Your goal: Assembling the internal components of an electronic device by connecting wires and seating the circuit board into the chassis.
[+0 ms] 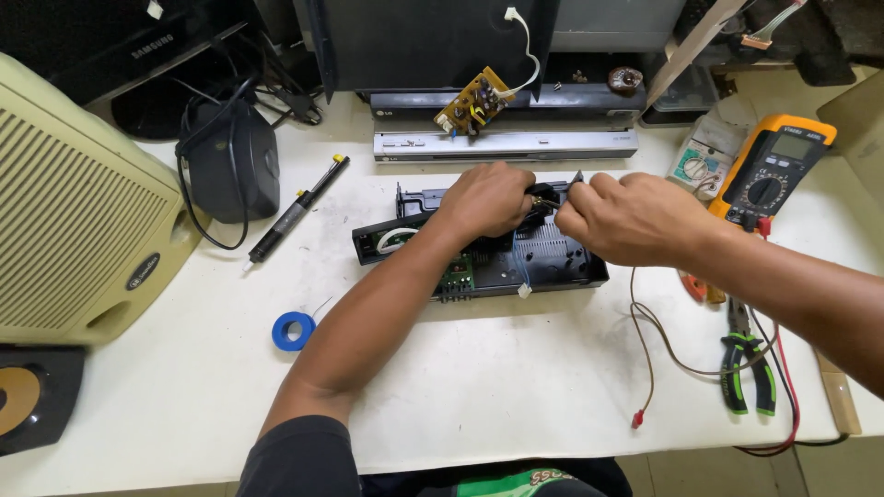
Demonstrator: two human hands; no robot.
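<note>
While the open black plastic electronics chassis (516, 262) lies flat on the white table (516, 387), the left hand (486, 198) and right hand (626, 216) close over its rear edge; both pinch a small dark metal-tipped part (545, 199) between them.

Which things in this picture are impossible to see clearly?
Head view:
- The small part between the left hand and right hand: the fingers cover it.
- The open case interior: partly hidden by both hands.
- The pliers: the right forearm hides their tips.
- The speaker: cut off by the left edge.
</note>
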